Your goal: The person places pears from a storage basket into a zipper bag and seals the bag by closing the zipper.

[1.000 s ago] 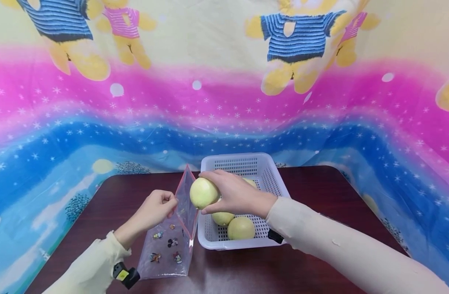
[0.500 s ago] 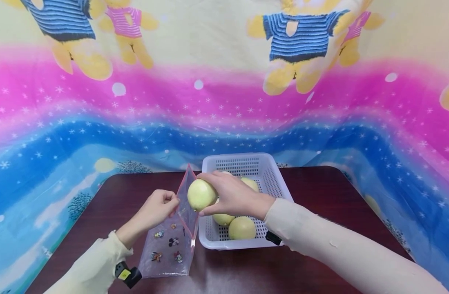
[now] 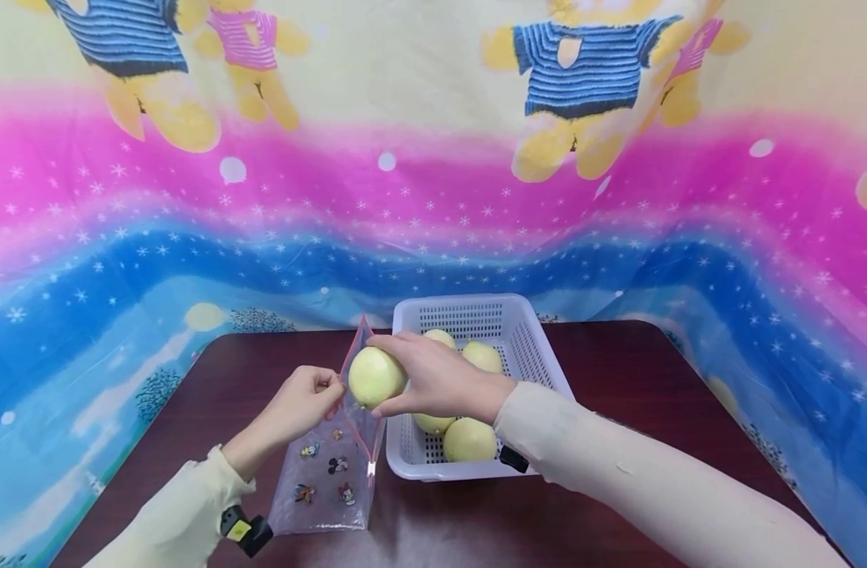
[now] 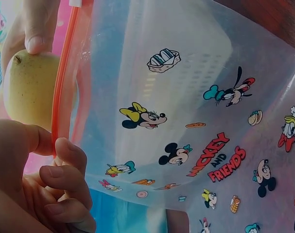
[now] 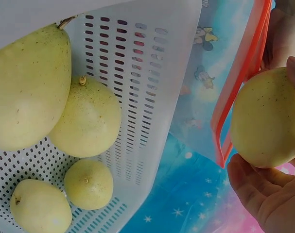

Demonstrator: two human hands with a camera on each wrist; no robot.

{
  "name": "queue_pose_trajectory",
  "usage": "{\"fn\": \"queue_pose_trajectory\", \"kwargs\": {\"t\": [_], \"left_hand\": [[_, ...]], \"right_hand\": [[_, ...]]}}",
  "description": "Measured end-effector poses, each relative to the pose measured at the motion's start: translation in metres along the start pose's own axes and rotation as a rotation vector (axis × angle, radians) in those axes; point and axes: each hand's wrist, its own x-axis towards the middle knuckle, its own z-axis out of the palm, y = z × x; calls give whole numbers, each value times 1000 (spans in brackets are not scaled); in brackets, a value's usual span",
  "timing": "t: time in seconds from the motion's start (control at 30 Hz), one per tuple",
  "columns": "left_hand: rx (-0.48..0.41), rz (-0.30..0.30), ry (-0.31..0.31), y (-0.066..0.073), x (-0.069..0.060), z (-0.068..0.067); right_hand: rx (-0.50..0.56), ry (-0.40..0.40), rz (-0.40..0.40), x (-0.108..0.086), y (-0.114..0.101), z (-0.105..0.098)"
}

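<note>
My left hand (image 3: 301, 406) pinches the red-edged rim of a clear zip bag (image 4: 152, 104) printed with cartoon figures, keeping its mouth parted. A pale yellow-green pear (image 3: 376, 377) is gripped by my right hand (image 3: 436, 379), fingers and thumb around its sides. In the head view that pear is right at the bag's mouth; the right wrist view has it against the red zip edge (image 5: 232, 97). Beneath my right forearm, a white perforated basket (image 3: 547, 355) holds several more pears (image 5: 84, 116).
The dark brown table (image 3: 632, 371) carries the bag on the left and the basket at its right side. Behind the table hangs a patterned cloth (image 3: 433, 197) with bears and snowflakes. A small white zip slider (image 3: 371, 469) sits at the bag's near corner.
My right hand has carried the pear left and slightly down, closer over the bag's mouth. More pears show in the basket behind it. My left hand keeps its pinch on the rim.
</note>
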Motion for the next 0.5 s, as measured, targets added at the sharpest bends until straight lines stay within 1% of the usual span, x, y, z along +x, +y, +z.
{"fn": "queue_pose_trajectory", "kwargs": {"t": [0.23,0.37,0.5], "left_hand": [[1,3,4,0,0,0],[6,-2,4,0,1,-2],[7,-3,-9,-1,0,-4]], "right_hand": [[7,10,-19,3,-1,2],[48,9,-27,6,1,3],[102,6,-31,8,5,3]]}}
